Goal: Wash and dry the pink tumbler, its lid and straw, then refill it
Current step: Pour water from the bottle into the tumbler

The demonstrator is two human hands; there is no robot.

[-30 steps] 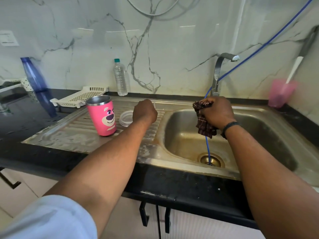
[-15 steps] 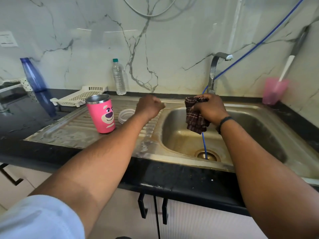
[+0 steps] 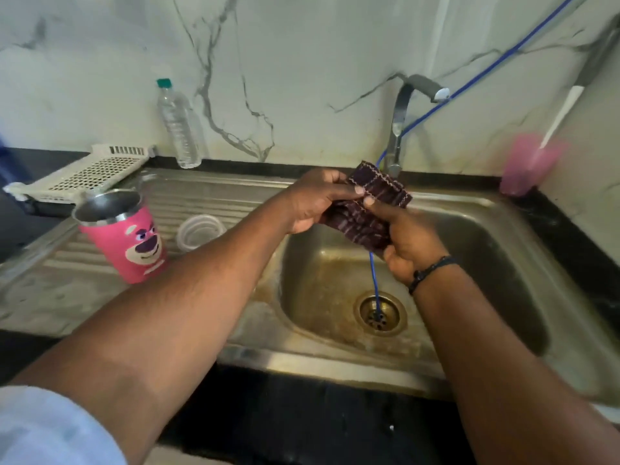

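Dark checked cloth, a second ago bunched in the right hand alone, is now gripped by both hands over the sink; the left hand has crossed from the drainboard and pinches its upper edge. Pink tumbler stands upright, open-mouthed, on the drainboard, clear lid just beside it; no straw is discernible. Judged stage: cloth being readied for drying.

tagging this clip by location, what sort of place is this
Most likely a home kitchen, at the sink counter. A stainless steel sink with a ribbed drainboard and a tap sits in a black countertop under a marble-look wall, and a pink tumbler stands on the drainboard.
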